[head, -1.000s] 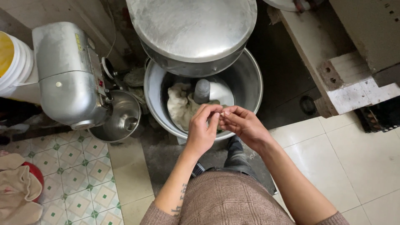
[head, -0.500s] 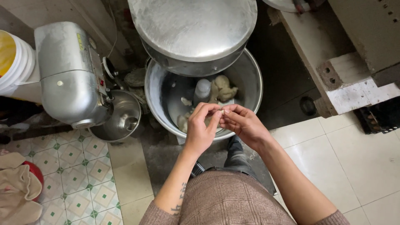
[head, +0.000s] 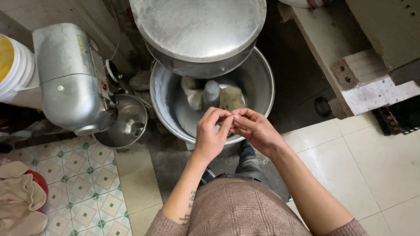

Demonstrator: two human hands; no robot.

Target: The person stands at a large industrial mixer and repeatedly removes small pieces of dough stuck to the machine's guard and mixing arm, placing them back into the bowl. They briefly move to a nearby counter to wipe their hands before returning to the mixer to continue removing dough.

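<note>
Head view, starting at nine o'clock: a stack of white plastic buckets stands against the edge, and just beside it a grey metal stand mixer leans over its small steel bowl. A beige cloth lies at seven o'clock on the patterned green-and-white floor tiles.

At the centre stands a large round steel mixing tub, partly under a domed steel lid at twelve o'clock. Inside it a pale lump of dough sits around the upright grey mixing post, spread mostly from twelve to two o'clock of the tub.

The left hand rises from a tattooed forearm, wrist bent, fingers curled and pointing towards one o'clock. The right hand comes in from five o'clock, its fingers pointing towards nine. Their fingertips meet in a narrow pinch just over the tub's near rim; whether a scrap of dough is held between them I cannot tell.

Against half a second ago, the hands keep the same place and pose, while the dough has swung round inside the tub and now lies bunched behind the post. Its long axis runs roughly nine to three.

At two o'clock, a whitewashed concrete ledge borders plain cream tiles.
</note>
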